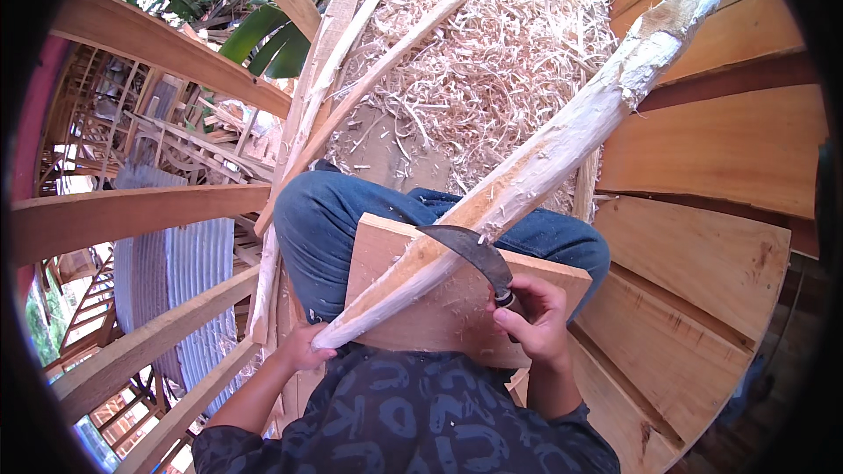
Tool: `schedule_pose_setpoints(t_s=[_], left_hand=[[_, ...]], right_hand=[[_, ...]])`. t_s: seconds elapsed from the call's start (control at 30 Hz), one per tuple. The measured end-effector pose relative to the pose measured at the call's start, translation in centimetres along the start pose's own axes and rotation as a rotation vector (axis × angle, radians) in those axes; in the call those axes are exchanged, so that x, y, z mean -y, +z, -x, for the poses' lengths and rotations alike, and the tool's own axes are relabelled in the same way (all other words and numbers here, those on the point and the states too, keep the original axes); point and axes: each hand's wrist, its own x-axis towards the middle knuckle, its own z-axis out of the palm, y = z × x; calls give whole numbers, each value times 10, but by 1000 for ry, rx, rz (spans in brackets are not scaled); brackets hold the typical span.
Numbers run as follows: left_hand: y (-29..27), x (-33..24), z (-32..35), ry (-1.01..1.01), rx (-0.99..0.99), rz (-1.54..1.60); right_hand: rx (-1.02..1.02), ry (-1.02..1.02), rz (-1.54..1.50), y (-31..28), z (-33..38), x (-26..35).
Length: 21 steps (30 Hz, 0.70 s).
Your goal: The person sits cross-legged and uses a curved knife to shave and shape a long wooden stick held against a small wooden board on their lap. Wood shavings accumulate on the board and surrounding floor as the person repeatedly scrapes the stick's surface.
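A long pale wooden pole (562, 136), partly stripped of bark, runs from the upper right down to my lap. It rests on a flat wooden board (457, 307) laid across my knees in blue jeans. My left hand (303, 349) grips the pole's near end at the board's left edge. My right hand (531, 316) is closed on the handle of a curved dark blade (465, 247), whose edge lies across the pole.
A heap of pale wood shavings (492, 61) covers the ground ahead. Thin wooden strips (307, 114) lean at the left. Wide planks (702, 254) stand at the right. Timber beams (132, 211) and corrugated metal sheet (184, 272) are at the left.
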Motion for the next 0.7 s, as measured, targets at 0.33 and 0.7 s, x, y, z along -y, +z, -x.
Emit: schedule_pose_setpoints(t_s=[0.33,0.7], left_hand=[[-5,10,-2,-40,69,33],[-3,26,8,-179,148,115]], right_hand=[[163,116,155,-10,8,-10],[84,144,60,-3,4,-8]])
